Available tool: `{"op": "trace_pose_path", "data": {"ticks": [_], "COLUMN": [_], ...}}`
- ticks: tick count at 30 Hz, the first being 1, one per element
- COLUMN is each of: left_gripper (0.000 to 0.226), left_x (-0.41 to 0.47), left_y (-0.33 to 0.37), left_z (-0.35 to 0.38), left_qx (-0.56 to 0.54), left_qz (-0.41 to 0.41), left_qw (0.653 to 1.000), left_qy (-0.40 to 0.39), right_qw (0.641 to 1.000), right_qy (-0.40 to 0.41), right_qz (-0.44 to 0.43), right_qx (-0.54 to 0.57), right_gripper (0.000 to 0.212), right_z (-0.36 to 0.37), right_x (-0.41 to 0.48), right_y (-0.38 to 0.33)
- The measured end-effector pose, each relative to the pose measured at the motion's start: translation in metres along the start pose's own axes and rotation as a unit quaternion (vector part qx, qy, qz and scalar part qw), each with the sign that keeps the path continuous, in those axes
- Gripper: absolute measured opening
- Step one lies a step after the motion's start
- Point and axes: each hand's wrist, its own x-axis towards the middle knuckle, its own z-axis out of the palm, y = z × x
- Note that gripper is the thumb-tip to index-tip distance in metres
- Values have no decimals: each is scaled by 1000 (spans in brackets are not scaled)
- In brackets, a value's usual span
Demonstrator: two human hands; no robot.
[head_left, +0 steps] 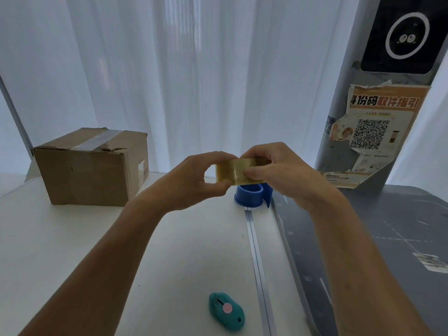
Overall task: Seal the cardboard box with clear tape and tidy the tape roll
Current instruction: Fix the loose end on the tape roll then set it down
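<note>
A yellowish roll of clear tape is held up in front of me between both hands. My left hand pinches its left edge with thumb and fingers. My right hand grips the right side, thumb pressed on the face of the roll. The cardboard box stands on the white table at the left, apart from my hands. Its top flaps are closed, with a strip of tape across them and a torn edge. A blue tape holder stands on the table just below the roll.
A teal box cutter with a pink button lies on the white table near its front edge. A grey measuring mat covers the right side. A grey kiosk pillar with a QR poster rises at the back right. White curtains hang behind.
</note>
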Motion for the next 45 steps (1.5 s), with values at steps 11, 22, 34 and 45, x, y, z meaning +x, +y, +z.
{"op": "trace_pose_path", "data": {"ticks": [11, 22, 34, 45], "left_gripper": [38, 24, 25, 30], "left_x": [1, 0, 4, 3], "left_y": [10, 25, 29, 34], "left_z": [-8, -13, -10, -14], "left_qx": [43, 44, -70, -74], "left_qz": [15, 8, -65, -39], "left_qw": [999, 998, 991, 992], "left_qy": [12, 44, 90, 90], "right_qw": [1000, 999, 996, 994], "right_qy": [-6, -15, 7, 21], "right_qz": [-10, -43, -82, -104], "right_qx": [7, 18, -30, 1], "right_gripper": [15, 14, 17, 25], "right_z": [-1, -8, -4, -8], "right_x": [-2, -5, -3, -5], "right_y": [-5, -7, -8, -8]}}
